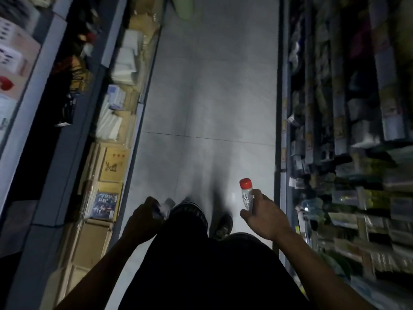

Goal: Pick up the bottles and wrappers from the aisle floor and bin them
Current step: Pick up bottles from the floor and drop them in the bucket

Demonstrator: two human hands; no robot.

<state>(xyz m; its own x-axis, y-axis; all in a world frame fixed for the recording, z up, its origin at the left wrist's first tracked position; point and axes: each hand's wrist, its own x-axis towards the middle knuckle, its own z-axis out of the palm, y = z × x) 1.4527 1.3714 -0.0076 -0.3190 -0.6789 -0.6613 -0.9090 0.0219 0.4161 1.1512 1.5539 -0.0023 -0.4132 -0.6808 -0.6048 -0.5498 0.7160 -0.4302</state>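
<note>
**Head view: a bottle in each hand, mid-aisle**

Head camera looks straight down a narrow aisle. At lower right of the frame our right hand (264,217) has its grip wrapped around a clear bottle with a red cap (246,193), the cap pointing up the frame. At lower left centre our left hand (143,217) clasps a second clear bottle (164,209), blurred and partly hidden by the fingers; its neck points right, toward our dark trouser leg. Below us we see one shoe (223,224) on the grey tiled floor (212,108). Cardboard boxes (111,166) line the lower shelf along the left edge, and packed shelves (346,130) fill the right side. A pale green object (183,6) sits at top centre, too blurred to identify.
</note>
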